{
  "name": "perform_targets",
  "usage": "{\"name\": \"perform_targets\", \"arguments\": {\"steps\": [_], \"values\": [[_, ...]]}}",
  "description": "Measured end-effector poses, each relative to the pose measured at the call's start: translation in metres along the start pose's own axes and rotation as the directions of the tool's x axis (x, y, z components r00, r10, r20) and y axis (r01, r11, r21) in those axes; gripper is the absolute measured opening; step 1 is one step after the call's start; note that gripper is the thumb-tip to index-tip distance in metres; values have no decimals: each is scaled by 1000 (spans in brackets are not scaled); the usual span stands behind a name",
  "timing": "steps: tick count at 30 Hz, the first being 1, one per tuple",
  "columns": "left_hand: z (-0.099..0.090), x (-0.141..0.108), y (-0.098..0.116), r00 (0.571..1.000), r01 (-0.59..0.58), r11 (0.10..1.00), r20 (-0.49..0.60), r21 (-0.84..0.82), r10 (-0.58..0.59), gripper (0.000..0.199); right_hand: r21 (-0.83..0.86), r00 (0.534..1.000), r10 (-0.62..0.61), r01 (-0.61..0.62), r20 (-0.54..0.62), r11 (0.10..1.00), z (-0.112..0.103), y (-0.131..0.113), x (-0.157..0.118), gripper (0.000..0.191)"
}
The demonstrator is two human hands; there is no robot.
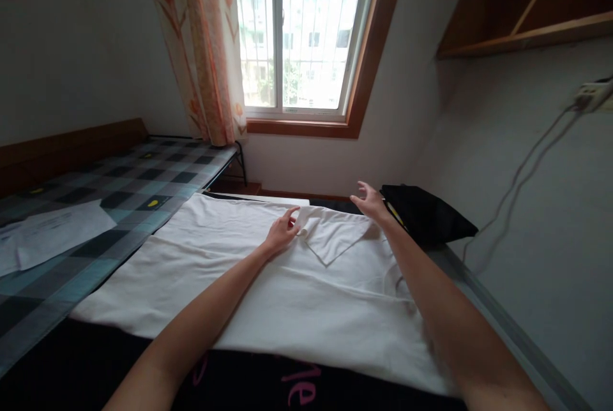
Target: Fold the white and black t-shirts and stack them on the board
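Note:
A white cloth (pixel 225 270) lies spread in front of me, with soft creases running across it. At its far edge a triangular flap (pixel 332 239) is folded over, its tip towards me. My left hand (pixel 282 232) is at the left end of this flap, fingers curled and thumb against the fabric; it seems to pinch the cloth there, though the contact is small. My right hand (pixel 370 201) is raised beyond the flap's right end, fingers apart and holding nothing. Part of the cloth's right side is hidden under my right forearm.
Black fabric with pink lettering (pixel 301 382) shows along the near edge. A black bag-like item (pixel 426 213) lies right of my right hand. On the left, a checkered bed surface (pixel 182 178) carries white papers (pixel 57 235). A cable (pixel 522 168) hangs along the right wall.

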State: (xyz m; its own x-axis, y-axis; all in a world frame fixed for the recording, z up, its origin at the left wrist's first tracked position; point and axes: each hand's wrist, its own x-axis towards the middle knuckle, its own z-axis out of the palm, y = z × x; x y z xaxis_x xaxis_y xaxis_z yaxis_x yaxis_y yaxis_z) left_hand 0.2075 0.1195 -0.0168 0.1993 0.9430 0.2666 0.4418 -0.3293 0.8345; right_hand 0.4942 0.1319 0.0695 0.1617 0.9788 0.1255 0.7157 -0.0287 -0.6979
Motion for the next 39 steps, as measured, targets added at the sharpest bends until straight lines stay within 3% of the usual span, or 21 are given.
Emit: {"name": "perform_targets", "arguments": {"steps": [5, 8, 13, 16, 21, 24, 28, 32, 34, 39], "values": [[-1, 21, 0, 988, 149, 960, 74, -239, -135, 65, -261, 985, 163, -172, -57, 950, 7, 27, -19, 48], [0, 39, 8, 976, 212, 923, 113, -320, -185, 57, -382, 966, 240, -257, -92, 888, 13, 40, -30, 60], [13, 60, 15, 948, 315, 850, 102, -422, -301, 42, -154, 996, 52, -62, -72, 986, 26, 47, -31, 53], [21, 63, 11, 938, 332, 828, 71, -452, -338, 47, 42, 995, 57, -54, -81, 998, 34, 51, -27, 49], [22, 61, 6, 947, 306, 789, 84, -532, -310, 55, 438, 981, 191, -159, -29, 885, 41, 57, -25, 66], [17, 61, 7, 962, 262, 784, 84, -562, -261, 57, 563, 976, 215, -198, 36, 803, 37, 53, -29, 74], [12, 61, 13, 961, 275, 826, 153, -492, -229, 46, 587, 946, 163, -302, 279, 751, 28, 44, -41, 82], [10, 58, 17, 959, 262, 874, 208, -408, -191, 40, 575, 878, 17, -328, 479, 749, 21, 38, -47, 80], [11, 57, 16, 963, 260, 879, 175, -400, -206, 44, 568, 857, 1, -342, 515, 749, 16, 40, -46, 70], [15, 55, 12, 958, 287, 870, 132, -402, -255, 47, 457, 877, 146, -373, 458, 808, -2, 53, -42, 41]]}}
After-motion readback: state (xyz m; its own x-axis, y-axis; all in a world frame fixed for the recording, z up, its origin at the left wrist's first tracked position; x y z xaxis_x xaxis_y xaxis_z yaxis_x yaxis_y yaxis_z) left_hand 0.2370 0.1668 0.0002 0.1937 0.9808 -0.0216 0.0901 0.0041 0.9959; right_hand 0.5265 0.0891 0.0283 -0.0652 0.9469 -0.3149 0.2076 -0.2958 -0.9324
